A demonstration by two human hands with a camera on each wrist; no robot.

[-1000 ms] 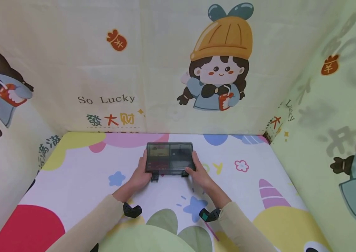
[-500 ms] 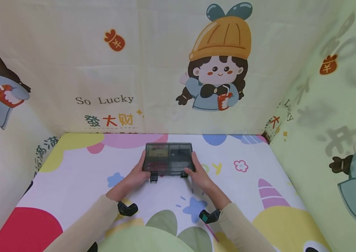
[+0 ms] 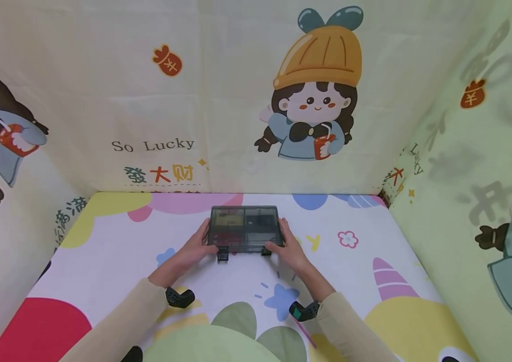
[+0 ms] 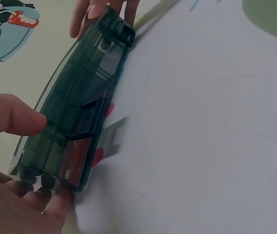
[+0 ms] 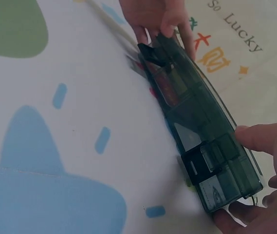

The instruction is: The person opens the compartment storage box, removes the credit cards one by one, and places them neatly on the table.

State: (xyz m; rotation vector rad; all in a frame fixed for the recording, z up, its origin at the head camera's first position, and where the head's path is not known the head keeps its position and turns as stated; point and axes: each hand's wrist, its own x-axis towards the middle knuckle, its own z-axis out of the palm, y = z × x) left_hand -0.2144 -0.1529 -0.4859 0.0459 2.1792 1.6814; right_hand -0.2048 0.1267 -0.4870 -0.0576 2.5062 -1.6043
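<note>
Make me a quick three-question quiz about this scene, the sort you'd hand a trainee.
1. How many black clasps show along the near edge of the dark see-through case: a) one, b) two or c) four?
2. True or false: only one hand holds the case.
3. Which English words are printed on the back cloth?

Key:
1. b.
2. False; the left hand and right hand both grip it.
3. "So Lucky".

Glossy translucent plastic case (image 3: 245, 229), matt cloth sleeves (image 3: 115, 322), smooth matt table cover (image 3: 124, 261), lightly creased cloth-like backdrop (image 3: 233, 110)
</note>
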